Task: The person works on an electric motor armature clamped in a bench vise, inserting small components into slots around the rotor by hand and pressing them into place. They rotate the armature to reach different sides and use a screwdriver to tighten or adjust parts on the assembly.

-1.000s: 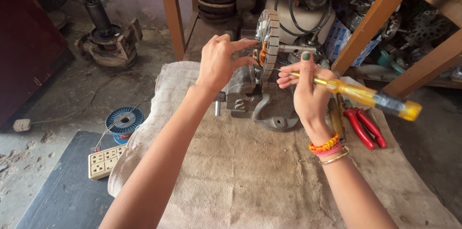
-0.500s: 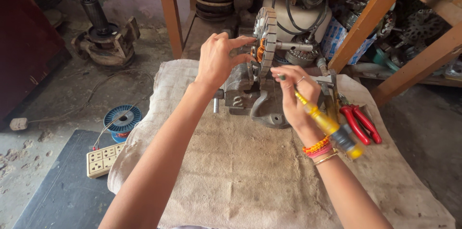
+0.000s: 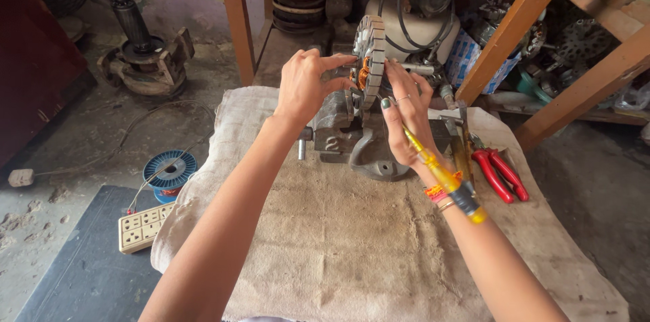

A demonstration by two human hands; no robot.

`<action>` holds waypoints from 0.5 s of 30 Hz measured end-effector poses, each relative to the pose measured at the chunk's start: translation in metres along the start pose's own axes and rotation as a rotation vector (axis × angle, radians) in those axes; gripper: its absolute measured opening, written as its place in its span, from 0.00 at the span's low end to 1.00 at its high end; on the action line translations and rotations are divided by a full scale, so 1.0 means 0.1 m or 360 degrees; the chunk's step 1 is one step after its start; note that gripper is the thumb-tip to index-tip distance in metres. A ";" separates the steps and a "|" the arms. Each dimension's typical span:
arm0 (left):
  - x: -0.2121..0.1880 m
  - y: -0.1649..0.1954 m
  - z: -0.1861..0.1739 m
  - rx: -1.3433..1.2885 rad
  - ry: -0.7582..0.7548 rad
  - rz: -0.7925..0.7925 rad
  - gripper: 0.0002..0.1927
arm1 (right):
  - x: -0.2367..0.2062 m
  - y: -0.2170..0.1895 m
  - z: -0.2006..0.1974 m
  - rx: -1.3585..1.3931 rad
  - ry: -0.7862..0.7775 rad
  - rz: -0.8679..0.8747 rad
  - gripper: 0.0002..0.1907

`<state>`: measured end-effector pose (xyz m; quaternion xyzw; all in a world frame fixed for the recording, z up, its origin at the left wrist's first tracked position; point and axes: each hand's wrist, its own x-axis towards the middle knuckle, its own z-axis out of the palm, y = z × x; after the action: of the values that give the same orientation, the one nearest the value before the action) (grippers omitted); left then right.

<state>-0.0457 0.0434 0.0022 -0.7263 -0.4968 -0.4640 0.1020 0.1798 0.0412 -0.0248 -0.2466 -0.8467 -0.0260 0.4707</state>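
Left hand [image 3: 306, 88] pinching stator ring [image 3: 370, 58], right hand [image 3: 405, 115] steadying it while gripping yellow screwdriver [image 3: 443, 176]; risk of tip scraping copper windings [image 3: 363, 73], ring tipping off grey motor housing [image 3: 355, 136]

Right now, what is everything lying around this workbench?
stator ring: one, grey with copper windings, upright on the vice
bench vice: one, grey, on the cloth
screwdriver: one, yellow handle, in the right hand
pliers: one, red handles, on the cloth at right
sackcloth: one, beige, covering the bench
wire spool: one, blue, on the floor at left
socket strip: one, cream, floor at left
left hand: fingers on the stator ring
right hand: touching the stator ring, bangles at wrist
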 end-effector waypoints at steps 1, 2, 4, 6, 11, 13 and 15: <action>0.00 0.00 0.01 -0.0003 0.0018 0.0007 0.27 | 0.00 0.02 -0.01 0.0004 -0.0008 0.0028 0.31; 0.00 0.00 0.01 -0.0006 0.0034 0.0014 0.27 | 0.00 0.03 -0.02 0.0009 -0.0017 0.0058 0.31; -0.01 -0.01 0.01 -0.0008 0.0013 0.0013 0.27 | 0.01 0.04 -0.02 0.0020 -0.0024 0.0082 0.30; -0.02 -0.01 0.01 -0.0003 0.0008 0.0000 0.27 | 0.01 0.02 -0.03 0.0030 -0.0031 0.0077 0.29; -0.01 0.01 -0.02 -0.0021 -0.0035 0.0009 0.28 | -0.14 -0.02 -0.25 0.0301 0.0214 0.0235 0.25; 0.00 0.02 -0.03 -0.0035 -0.0049 0.0027 0.29 | -0.24 0.06 -0.40 0.0434 0.0435 0.0401 0.23; -0.01 0.01 -0.06 -0.0033 -0.0067 0.0038 0.30 | -0.39 0.22 -0.56 0.0576 0.0524 0.0748 0.20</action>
<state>-0.0482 0.0387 0.0053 -0.7428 -0.4853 -0.4524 0.0896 0.2504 0.0294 -0.0291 -0.3400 -0.6702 0.1945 0.6305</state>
